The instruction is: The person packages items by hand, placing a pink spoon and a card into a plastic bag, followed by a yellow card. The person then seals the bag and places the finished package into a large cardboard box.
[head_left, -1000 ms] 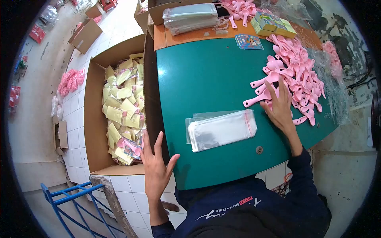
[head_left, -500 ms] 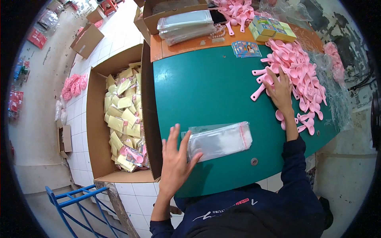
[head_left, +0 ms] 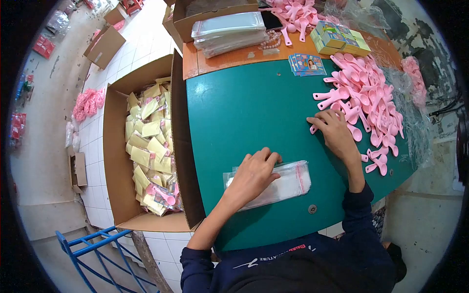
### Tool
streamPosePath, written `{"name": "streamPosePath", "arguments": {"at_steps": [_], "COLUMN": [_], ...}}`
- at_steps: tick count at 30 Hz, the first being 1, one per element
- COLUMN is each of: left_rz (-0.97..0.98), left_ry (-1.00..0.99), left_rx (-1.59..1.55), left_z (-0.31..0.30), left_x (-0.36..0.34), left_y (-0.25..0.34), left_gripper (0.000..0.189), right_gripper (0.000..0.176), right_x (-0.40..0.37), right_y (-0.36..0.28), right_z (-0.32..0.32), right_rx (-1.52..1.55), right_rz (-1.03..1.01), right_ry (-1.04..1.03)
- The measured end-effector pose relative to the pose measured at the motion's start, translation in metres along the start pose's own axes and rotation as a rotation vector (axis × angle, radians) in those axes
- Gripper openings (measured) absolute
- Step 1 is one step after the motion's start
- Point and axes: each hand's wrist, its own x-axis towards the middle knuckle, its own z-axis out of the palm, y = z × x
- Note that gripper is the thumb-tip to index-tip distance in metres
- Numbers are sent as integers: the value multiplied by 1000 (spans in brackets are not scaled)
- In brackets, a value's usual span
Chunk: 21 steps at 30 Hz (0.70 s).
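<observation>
On the green tabletop [head_left: 244, 117], my left hand [head_left: 254, 178] rests over a stack of clear plastic bags [head_left: 290, 183]. Its fingers are bent, with the thumb apart from them, and I see nothing held between. My right hand [head_left: 334, 134] is at the left edge of a heap of pink plastic spoons [head_left: 373, 95]. Its fingers close down on one pink spoon [head_left: 313, 129], whose handle end pokes out on the left; the rest is hidden under the hand.
Left of the table stands a cardboard box [head_left: 117, 161] of filled packets [head_left: 151, 129]. Printed cards [head_left: 307, 65] lie near the back edge. Behind, an orange-brown table [head_left: 220, 66] bears more bags [head_left: 227, 34], card stacks [head_left: 337, 39] and spoons. A blue metal frame [head_left: 100, 239] stands front left.
My right hand has come toward me and left, off the heap's middle onto a spoon at its edge. My left hand has moved right over the bags, its fingers now bent.
</observation>
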Motion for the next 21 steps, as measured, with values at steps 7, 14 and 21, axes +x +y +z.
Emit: {"name": "streamPosePath", "arguments": {"at_steps": [7,14,21], "left_rz": [21,79,5], "left_ry": [67,90,90], "left_rx": [-129,-172,-266], "left_z": [1,-10,-13], "left_x": [0,2,-2], "left_y": [-9,-12,-7], "left_gripper": [18,10,9], "right_gripper": [24,17,16], "right_x": [6,31,8], "right_y": [-6,-33,-79], "right_z": [-11,-59,-77], "right_rx": [-12,459,801], "right_rz": [110,169,199], "right_ry": [171,358,86]}}
